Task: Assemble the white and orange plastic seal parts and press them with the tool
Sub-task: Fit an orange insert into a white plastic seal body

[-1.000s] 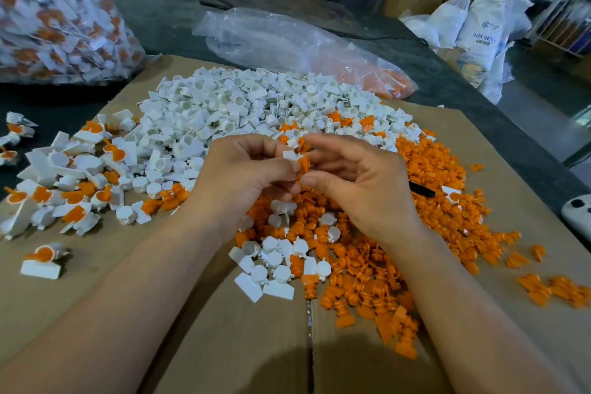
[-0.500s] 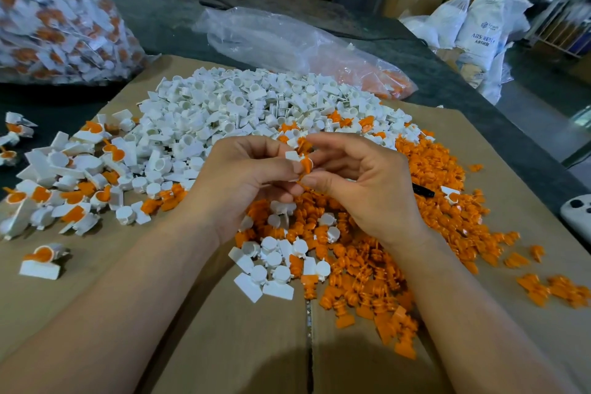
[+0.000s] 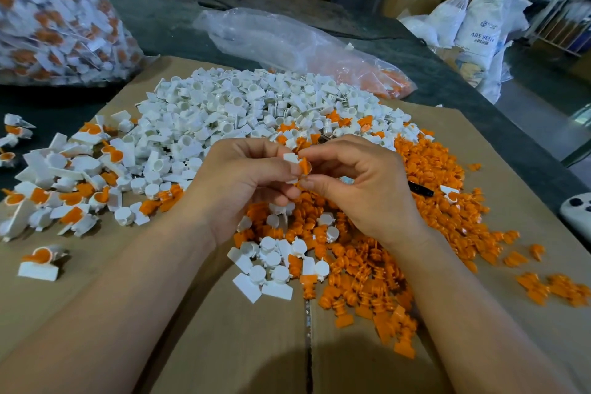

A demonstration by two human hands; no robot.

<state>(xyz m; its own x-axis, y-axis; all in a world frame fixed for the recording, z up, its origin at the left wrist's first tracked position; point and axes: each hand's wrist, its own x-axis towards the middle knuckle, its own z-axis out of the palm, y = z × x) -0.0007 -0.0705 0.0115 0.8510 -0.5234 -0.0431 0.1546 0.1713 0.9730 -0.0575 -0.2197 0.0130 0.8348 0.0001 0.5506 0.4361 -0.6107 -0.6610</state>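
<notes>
While our left hand (image 3: 243,182) pinches the small white plastic seal body (image 3: 290,158), our right hand (image 3: 361,189) pinches the orange plastic insert (image 3: 305,166) against its right side, above the loose orange heap (image 3: 367,259).

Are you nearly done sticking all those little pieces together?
Not nearly. Some joined seals lie at the left. The left hand holds a white piece and the right hand an orange piece, meeting now. Big heaps of white pieces and orange pieces are left.
</notes>
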